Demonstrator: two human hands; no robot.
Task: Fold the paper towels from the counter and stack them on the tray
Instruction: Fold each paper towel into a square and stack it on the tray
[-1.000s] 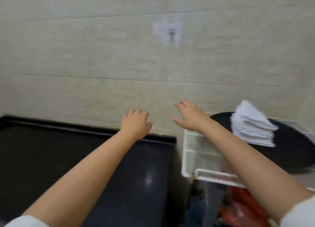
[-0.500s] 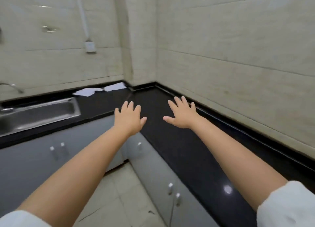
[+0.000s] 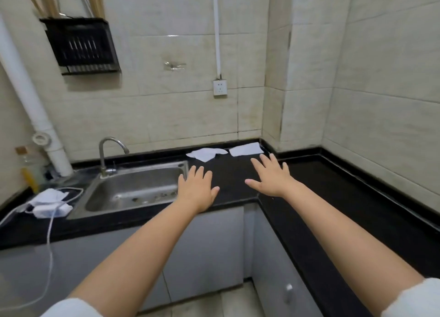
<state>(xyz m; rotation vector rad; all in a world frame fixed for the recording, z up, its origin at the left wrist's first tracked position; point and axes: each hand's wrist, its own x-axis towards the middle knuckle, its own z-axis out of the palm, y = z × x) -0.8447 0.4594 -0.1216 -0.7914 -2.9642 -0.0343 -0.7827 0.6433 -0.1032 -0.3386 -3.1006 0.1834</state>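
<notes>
The left hand (image 3: 197, 190) and the right hand (image 3: 271, 176) are held spread and empty above the black counter (image 3: 357, 197), short of two paper towels (image 3: 206, 153) lying flat by the back wall, the second towel (image 3: 245, 149) just beside the first; no tray is seen. One sheet should be pinched at its near edge and slid clear before folding. Compared with half a second earlier, the view has swung left, so the sink (image 3: 135, 188) is now nearly centred and the towels nearer.
</notes>
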